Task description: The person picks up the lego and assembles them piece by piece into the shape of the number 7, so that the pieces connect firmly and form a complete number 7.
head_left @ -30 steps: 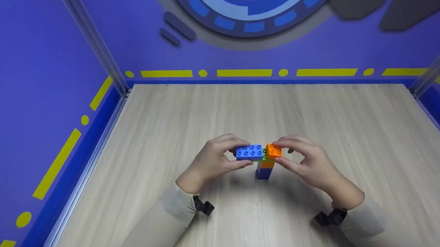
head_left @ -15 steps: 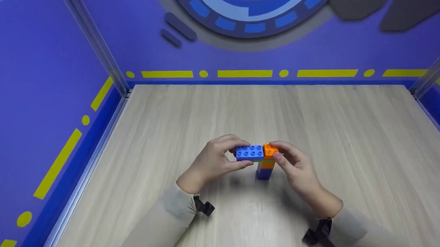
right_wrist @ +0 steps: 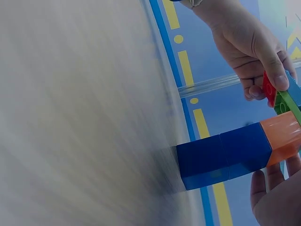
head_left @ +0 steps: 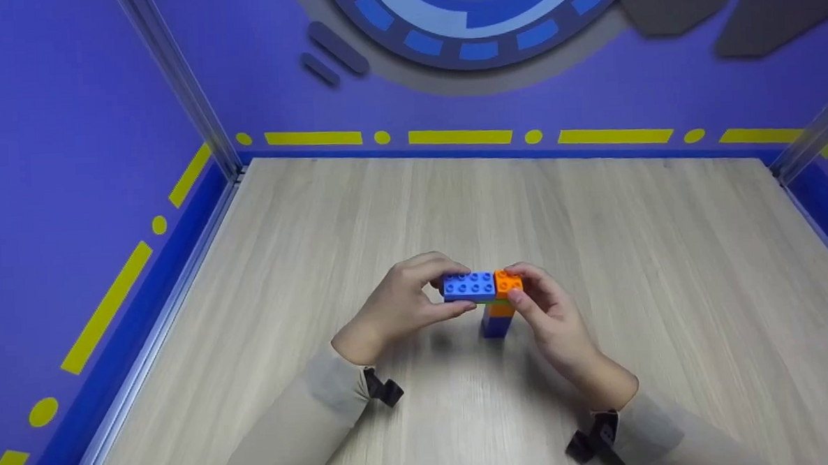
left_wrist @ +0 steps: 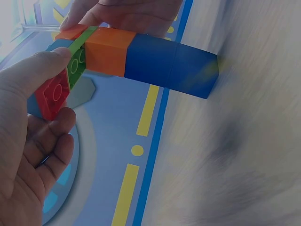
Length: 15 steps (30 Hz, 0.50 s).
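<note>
A tower of toy building bricks stands upright on the table. Two dark blue bricks (right_wrist: 223, 155) form its foot, with an orange brick (left_wrist: 109, 52) above them. A thin green plate (left_wrist: 77, 63) crosses the top and overhangs to the left, with a red brick (left_wrist: 55, 96) at its underside. On top lies a long blue brick (head_left: 469, 286); my left hand (head_left: 403, 299) grips its left end between thumb and fingers. Right beside it, a small orange brick (head_left: 507, 283) sits over the column, pinched by my right hand (head_left: 557, 320).
The wood-grain table (head_left: 385, 213) is bounded by a blue printed back wall (head_left: 464, 108) and a left side panel (head_left: 70, 205). A metal rail (head_left: 160, 334) runs along the left edge. Dark wrist cameras sit under both sleeves.
My right hand has moved left, bringing the small orange brick against the long blue one. Green studs formerly showing between them are now covered. The left hand stays in place.
</note>
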{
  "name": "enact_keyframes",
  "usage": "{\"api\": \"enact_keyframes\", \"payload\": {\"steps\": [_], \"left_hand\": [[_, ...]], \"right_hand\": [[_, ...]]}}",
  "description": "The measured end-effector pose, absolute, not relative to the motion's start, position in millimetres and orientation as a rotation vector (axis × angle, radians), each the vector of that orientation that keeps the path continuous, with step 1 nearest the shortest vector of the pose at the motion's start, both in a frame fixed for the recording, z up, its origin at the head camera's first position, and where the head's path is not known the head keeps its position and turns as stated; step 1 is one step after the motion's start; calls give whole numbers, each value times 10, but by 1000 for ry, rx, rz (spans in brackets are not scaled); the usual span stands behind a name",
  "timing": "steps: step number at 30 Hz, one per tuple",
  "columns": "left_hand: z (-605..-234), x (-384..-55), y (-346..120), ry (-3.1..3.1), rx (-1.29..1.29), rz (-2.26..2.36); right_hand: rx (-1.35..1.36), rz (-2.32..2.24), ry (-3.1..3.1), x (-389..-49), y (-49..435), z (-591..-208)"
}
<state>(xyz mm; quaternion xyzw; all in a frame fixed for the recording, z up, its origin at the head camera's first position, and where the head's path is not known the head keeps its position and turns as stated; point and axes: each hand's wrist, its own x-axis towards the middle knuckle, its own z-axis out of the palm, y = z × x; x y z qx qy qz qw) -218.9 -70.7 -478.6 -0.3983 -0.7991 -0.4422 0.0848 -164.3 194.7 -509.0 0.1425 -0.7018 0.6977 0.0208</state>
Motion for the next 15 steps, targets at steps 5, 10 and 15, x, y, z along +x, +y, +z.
{"api": "enact_keyframes", "payload": {"steps": [5, 10, 15], "left_hand": [[-4791, -2187, -699, -2386, -1186, -1326], [-4789, -2184, -701, -2389, -1183, -1315], [-4796, -2193, -703, -2381, -1189, -1320]], "right_hand": [[429, 2160, -2199, -1637, 1942, -5084], [442, 2145, -2211, -1638, 1938, -5090], [464, 2162, -2198, -1649, 1939, -5093]]}}
